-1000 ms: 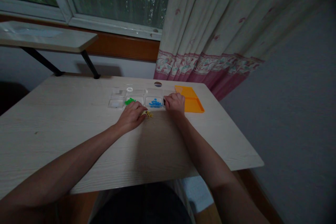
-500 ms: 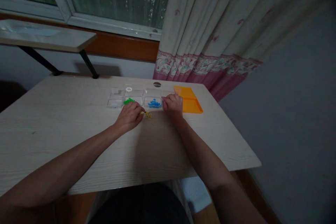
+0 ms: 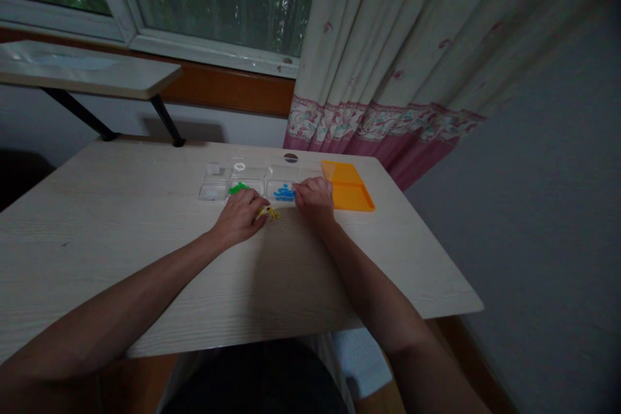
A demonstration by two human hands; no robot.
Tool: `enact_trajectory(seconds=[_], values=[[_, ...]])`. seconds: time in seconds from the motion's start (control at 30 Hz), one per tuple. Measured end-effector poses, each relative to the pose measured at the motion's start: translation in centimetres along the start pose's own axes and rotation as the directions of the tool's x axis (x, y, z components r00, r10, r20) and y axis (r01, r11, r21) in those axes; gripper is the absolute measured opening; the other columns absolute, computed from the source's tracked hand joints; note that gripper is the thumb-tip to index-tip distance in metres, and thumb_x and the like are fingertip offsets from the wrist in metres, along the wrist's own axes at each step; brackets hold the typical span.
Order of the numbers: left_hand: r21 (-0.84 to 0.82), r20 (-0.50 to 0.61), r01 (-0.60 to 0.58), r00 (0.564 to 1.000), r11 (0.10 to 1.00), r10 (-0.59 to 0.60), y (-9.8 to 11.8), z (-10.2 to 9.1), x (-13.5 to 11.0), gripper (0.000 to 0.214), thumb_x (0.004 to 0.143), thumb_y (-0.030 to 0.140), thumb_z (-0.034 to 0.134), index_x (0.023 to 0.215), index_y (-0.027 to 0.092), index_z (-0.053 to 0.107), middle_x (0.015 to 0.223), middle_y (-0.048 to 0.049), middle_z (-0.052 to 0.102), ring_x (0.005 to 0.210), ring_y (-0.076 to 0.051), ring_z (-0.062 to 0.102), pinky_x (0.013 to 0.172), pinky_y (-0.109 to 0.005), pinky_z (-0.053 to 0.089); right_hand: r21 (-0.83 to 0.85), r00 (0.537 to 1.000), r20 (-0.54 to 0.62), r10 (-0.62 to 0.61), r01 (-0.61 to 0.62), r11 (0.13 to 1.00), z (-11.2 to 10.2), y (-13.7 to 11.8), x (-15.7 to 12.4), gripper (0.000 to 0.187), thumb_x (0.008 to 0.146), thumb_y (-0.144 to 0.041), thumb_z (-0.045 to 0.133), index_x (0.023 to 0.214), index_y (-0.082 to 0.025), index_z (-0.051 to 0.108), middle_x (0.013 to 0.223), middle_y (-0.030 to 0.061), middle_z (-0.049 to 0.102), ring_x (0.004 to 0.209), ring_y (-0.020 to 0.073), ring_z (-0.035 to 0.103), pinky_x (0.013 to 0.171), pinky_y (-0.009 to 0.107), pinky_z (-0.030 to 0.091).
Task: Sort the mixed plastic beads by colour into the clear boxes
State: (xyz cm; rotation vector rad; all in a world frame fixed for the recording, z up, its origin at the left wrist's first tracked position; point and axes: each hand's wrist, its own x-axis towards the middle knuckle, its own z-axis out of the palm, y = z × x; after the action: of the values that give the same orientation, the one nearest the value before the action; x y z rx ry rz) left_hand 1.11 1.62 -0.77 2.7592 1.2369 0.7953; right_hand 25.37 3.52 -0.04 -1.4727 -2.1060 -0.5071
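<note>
My left hand [image 3: 240, 215] rests on the wooden table [image 3: 145, 239], fingers curled beside a small pile of yellow beads [image 3: 270, 213], pinching at them. My right hand [image 3: 314, 199] lies curled at the right end of a row of clear plastic boxes [image 3: 252, 181], its fingers by the box of blue beads [image 3: 284, 193]; what it holds, if anything, is hidden. Another box holds green beads [image 3: 238, 188], and one at the left holds white pieces [image 3: 210, 193].
An orange tray [image 3: 348, 186] lies right of the boxes. A small dark round disc [image 3: 291, 157] sits behind them. A second table [image 3: 82, 71] stands by the window at the back left. A curtain hangs at the back right.
My right hand has slid a little left, from the edge of the orange tray toward the blue beads. My left hand stays at the yellow beads.
</note>
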Motion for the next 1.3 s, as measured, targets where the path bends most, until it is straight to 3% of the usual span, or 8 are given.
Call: enact_trajectory(seconds=[0.67, 1.3], values=[[-0.044, 0.034, 0.013, 0.999, 0.999, -0.011, 0.04, -0.24, 0.08, 0.013, 0.088, 0.026, 0.057, 0.097, 0.021, 0.066, 0.100, -0.0085, 0.056, 0.098, -0.026, 0.050, 0.086, -0.042, 0.040, 0.010, 0.999, 0.036, 0.040, -0.040, 0.999, 0.05, -0.02, 0.00, 0.024, 0.096, -0.031, 0.052, 0.107, -0.025, 0.073, 0.096, 0.0063, 0.068, 0.097, 0.0229, 0.048, 0.086, 0.038, 0.028], [-0.109, 0.005, -0.016, 1.000, 0.994, 0.017, -0.43, -0.11, 0.15, 0.017, 0.094, 0.028, 0.050, 0.094, 0.019, 0.065, 0.095, -0.0083, 0.058, 0.094, -0.023, 0.051, 0.083, -0.039, 0.040, 0.036, 0.999, 0.052, 0.015, -0.016, 0.999, -0.28, -0.11, -0.07, 0.021, 0.094, -0.029, 0.056, 0.105, -0.026, 0.073, 0.094, 0.0055, 0.068, 0.096, 0.0225, 0.047, 0.085, 0.038, 0.028]])
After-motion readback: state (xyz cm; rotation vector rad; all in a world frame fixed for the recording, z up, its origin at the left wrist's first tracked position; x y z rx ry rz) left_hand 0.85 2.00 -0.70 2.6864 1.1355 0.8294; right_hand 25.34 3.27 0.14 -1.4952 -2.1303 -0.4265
